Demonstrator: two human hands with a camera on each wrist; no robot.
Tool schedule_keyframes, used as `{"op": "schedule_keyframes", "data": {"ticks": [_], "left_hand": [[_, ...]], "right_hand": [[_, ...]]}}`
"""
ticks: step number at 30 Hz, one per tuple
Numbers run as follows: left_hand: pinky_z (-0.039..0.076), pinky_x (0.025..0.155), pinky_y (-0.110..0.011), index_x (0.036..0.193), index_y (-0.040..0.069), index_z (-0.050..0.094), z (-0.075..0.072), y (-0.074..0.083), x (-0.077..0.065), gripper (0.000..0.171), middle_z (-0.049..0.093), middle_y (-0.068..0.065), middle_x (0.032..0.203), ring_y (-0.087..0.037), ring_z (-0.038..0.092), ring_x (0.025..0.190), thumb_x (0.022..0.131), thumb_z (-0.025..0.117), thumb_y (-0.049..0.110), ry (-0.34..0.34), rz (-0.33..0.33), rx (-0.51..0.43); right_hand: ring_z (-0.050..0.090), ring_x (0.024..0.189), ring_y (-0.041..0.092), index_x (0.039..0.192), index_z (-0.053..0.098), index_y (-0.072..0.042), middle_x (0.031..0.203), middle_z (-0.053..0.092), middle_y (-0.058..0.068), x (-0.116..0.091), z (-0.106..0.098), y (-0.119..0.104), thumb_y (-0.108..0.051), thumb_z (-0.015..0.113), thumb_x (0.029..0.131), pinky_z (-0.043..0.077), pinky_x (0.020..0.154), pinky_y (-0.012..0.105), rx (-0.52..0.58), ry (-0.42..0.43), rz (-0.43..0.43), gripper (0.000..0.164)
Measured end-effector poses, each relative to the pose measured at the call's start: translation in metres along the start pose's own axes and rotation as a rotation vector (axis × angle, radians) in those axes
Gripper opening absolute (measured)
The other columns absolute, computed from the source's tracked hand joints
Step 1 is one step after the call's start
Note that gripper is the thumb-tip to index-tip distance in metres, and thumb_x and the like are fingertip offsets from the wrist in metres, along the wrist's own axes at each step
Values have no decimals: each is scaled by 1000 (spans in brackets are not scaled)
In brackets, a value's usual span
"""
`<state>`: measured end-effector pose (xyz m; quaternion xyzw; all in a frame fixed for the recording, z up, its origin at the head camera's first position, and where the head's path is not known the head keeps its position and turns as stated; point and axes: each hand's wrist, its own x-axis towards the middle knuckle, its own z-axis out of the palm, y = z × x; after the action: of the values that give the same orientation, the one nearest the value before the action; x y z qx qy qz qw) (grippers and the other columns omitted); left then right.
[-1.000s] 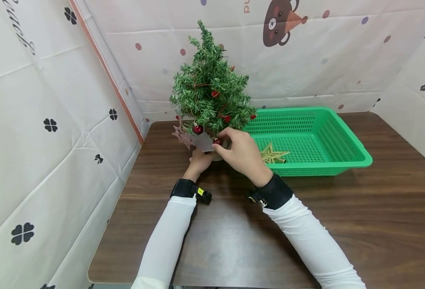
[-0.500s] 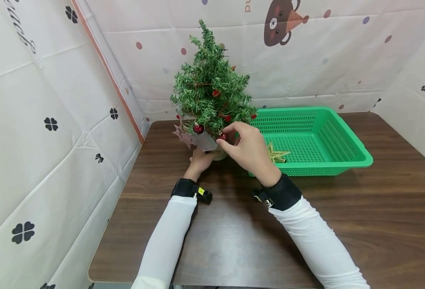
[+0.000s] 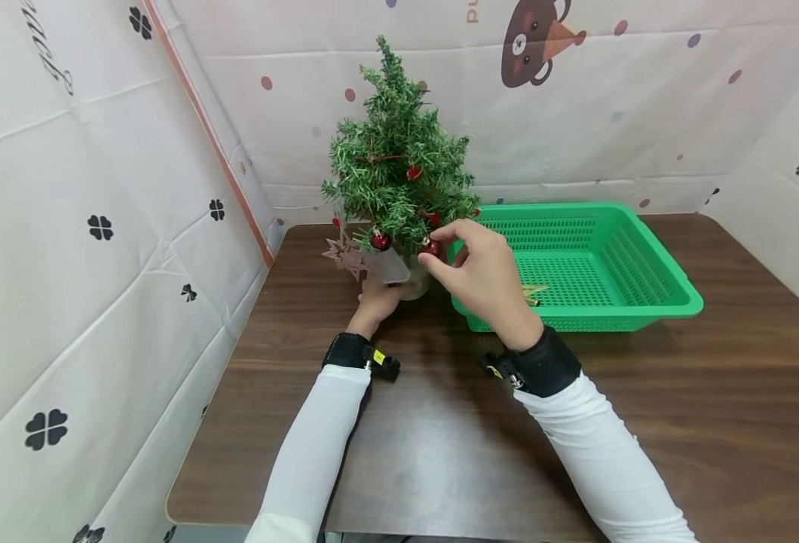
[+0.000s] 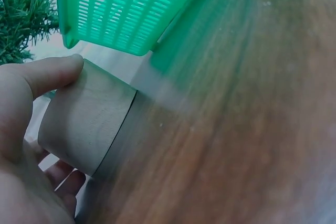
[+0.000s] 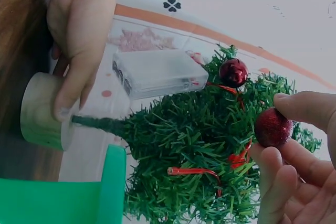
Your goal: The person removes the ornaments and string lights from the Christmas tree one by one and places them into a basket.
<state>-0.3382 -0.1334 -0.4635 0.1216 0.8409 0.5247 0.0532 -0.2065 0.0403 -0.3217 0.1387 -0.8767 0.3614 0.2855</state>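
A small green Christmas tree point(image 3: 399, 166) stands upright on the table, on a pale round base point(image 4: 89, 116). My left hand point(image 3: 378, 302) grips that base, thumb on one side and fingers on the other. At the lower branches, my right hand point(image 3: 482, 275) pinches a red glittery bauble point(image 5: 273, 127) between thumb and fingers. A shinier red bauble point(image 3: 381, 241) hangs to its left. Below it is a clear box point(image 5: 160, 72), next to a pink star-shaped ornament point(image 3: 344, 255). Whether the pinched bauble is attached to a branch I cannot tell.
Right of the tree, a green perforated basket point(image 3: 687, 302) sits close by, its near left part behind my right hand. Part of a gold star point(image 3: 534, 292) shows inside it. Patterned white cloth point(image 3: 135, 317) covers the walls behind and left of the brown table point(image 3: 386, 467).
My right hand has shifted right and slightly up with the bauble, and now hides more of the gold star. My left hand stays on the base.
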Motion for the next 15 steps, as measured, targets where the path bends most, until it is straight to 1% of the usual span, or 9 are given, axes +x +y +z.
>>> {"op": "schedule_keyframes", "data": {"ticks": [3,6,10,12,15], "left_hand": [[2,116,-79,151,19,44,-1,0,0,79,43,-9,157,-41,23,153,86,75,52,7,-2,-14],[3,117,-77,150,17,47,-1,1,0,78,46,-10,154,-39,28,151,86,75,52,0,-2,-9],[2,118,-78,146,16,52,-1,2,0,65,50,-11,152,-40,33,149,89,71,42,-15,-9,-4],[0,118,-78,144,16,54,-1,2,-1,59,52,-10,150,-38,34,149,90,68,37,-19,-10,-16],[-4,118,-77,142,16,55,-1,1,-2,54,53,-10,149,-38,32,150,92,68,33,-10,-6,-41]], "right_hand": [[59,63,14,109,74,-12,100,71,3,1,-2,1,-29,79,91,49,60,31,0,20,-13,26],[60,62,15,109,74,-12,99,71,4,3,-4,4,-28,80,90,49,60,30,1,46,-30,26],[60,61,14,109,74,-11,100,71,3,3,-8,5,-27,80,90,49,58,28,9,67,-36,26],[60,61,13,109,74,-11,101,71,4,3,-10,5,-26,80,90,48,58,27,15,73,-32,26],[59,60,14,110,74,-10,103,72,4,3,-12,5,-26,80,90,47,57,27,24,81,-28,26]]}}
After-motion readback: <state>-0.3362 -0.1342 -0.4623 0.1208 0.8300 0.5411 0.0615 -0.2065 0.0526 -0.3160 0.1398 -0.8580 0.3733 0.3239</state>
